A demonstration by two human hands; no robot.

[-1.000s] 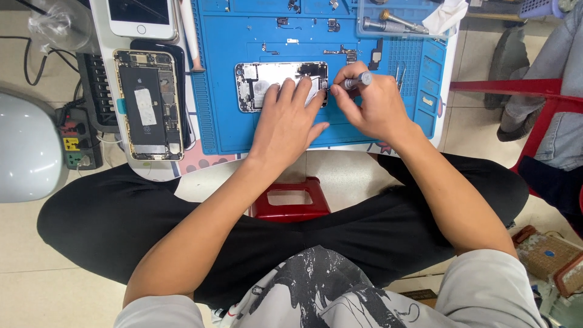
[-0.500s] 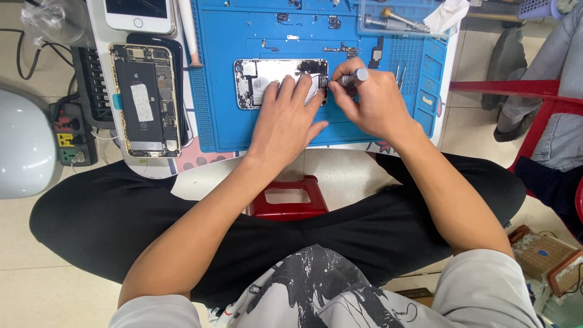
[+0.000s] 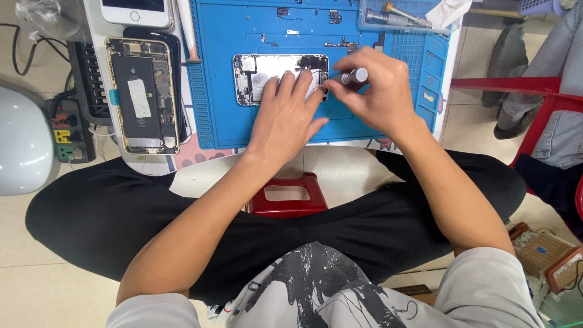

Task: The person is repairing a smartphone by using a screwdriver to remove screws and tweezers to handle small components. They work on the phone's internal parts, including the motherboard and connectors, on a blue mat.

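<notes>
Tabletop point(image 3: 376, 146): carries the blue mat point(image 3: 225, 121), landmark for all below.
Mat: lies flat under the work, its ridged edges likely there to stop small parts rolling off.
Second phone point(image 3: 143, 94): opened, left of the mat, out of the way.
Phone point(image 3: 261, 79): opened, on the mat's upper middle.
Left hand point(image 3: 285, 118): fingers spread, pressing the phone flat, seemingly to steady it.
Right hand point(image 3: 379, 94): fingers pinch the screwdriver point(image 3: 352, 77), tip at the phone's right end.
Tool tray point(image 3: 401, 18): at the mat's upper right corner.
</notes>
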